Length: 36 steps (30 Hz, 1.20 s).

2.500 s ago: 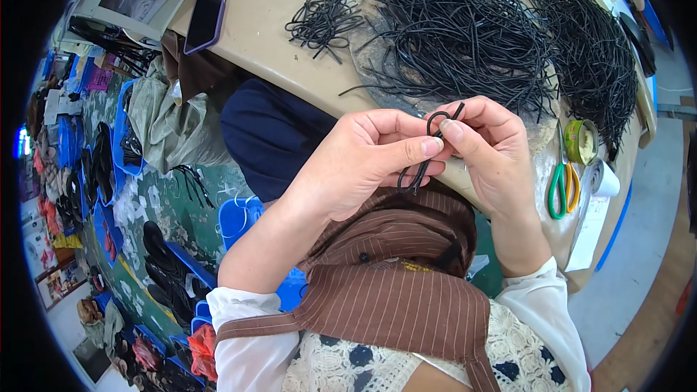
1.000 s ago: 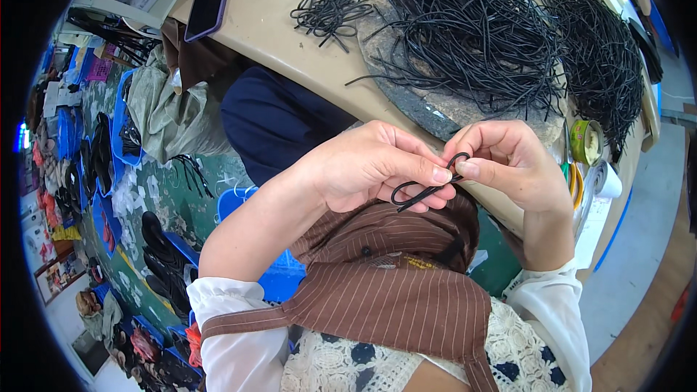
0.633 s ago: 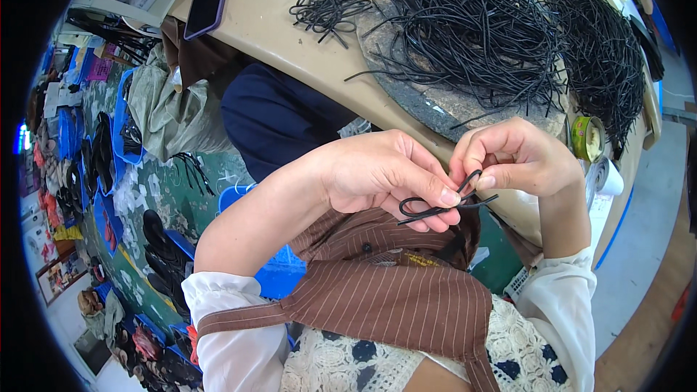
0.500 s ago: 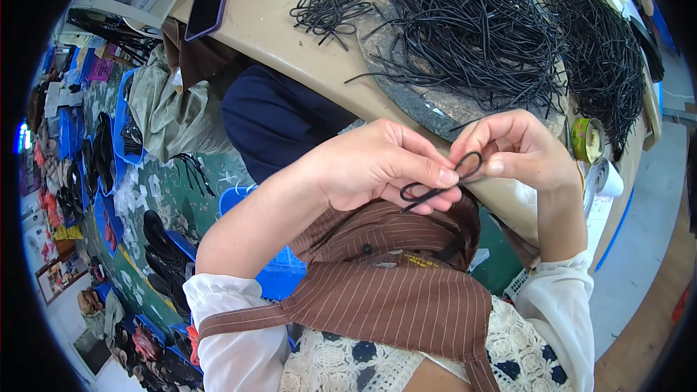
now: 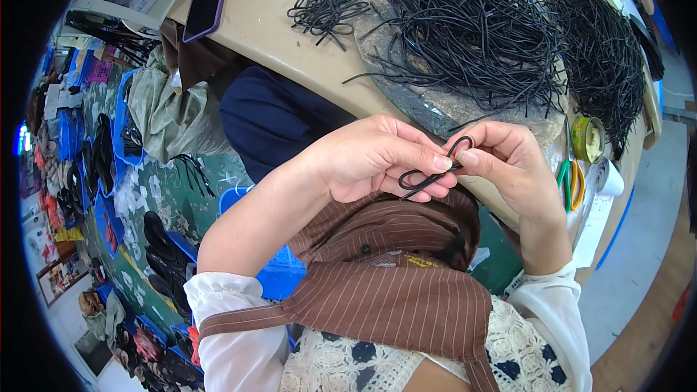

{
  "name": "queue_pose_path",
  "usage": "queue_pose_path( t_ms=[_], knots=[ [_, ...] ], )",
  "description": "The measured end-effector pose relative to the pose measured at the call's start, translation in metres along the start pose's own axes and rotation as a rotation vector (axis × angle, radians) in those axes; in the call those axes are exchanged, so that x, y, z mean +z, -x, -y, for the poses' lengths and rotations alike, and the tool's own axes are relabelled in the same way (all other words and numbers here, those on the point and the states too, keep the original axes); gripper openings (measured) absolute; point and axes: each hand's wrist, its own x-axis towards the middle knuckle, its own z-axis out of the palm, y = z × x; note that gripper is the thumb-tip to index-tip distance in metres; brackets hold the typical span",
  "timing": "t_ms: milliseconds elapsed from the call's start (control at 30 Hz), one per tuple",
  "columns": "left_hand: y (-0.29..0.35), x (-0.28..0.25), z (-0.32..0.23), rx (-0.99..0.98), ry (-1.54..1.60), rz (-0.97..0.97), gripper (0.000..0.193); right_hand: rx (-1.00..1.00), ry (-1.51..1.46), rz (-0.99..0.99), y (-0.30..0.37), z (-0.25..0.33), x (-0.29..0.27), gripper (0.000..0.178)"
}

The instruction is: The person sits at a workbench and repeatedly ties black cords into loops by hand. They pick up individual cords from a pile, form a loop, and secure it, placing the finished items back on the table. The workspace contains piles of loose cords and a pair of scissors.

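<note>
Between my hands, over my lap by the table edge, is a black cord (image 5: 415, 187) bent into a bow with two loops. My left hand (image 5: 385, 160) pinches the middle of the bow between thumb and fingers, one loop and the loose ends lying across its fingers. The thumb and index finger of my right hand (image 5: 501, 160) close on the cord beside the upper loop. Just beyond, a large heap of loose black cords (image 5: 472, 36) spreads over a round worn board (image 5: 428, 105). Left of it lies a small pile of looped cords (image 5: 328, 7).
A phone (image 5: 208, 1) rests at the table's left edge. On the right are another cord bundle (image 5: 599, 58), an open green tin (image 5: 587, 138), scissors (image 5: 572, 183) with green and orange handles, and a white roll (image 5: 608, 176). Blue bins (image 5: 129, 120) stand on the floor at left.
My right hand has shifted slightly left and down, closer to my left hand, uncovering the scissors handles. The upper loop now points more to the left.
</note>
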Motion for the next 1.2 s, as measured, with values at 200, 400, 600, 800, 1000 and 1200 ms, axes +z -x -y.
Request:
queue_pose_path(
  t_ms=[200,400,600,800,1000,1200],
  knots=[
    [0.000,-0.004,-0.002,-0.064,0.014,0.059,0.020,0.037,-0.062,0.061,-0.001,0.001,-0.003,0.016],
    [-0.001,-0.007,-0.002,-0.046,-0.001,0.056,0.019,0.065,-0.193,0.044,-0.003,-0.007,-0.004,0.016],
    [0.014,-0.013,-0.016,0.300,-0.515,-0.253,0.022,-0.065,0.043,-0.207,0.001,-0.012,-0.011,0.017],
    [0.025,-0.049,-0.060,1.200,-1.308,-1.227,0.028,-0.218,0.749,-0.494,-0.013,0.003,-0.016,0.015],
    [-0.009,-0.011,0.005,1.274,-1.670,-0.783,0.020,-0.392,1.360,-0.552,-0.048,-0.009,-0.027,0.012],
    [-0.032,0.023,0.011,1.588,-1.637,-0.825,0.027,-0.363,0.960,-0.612,-0.005,0.045,-0.009,0.008]
  ],
)
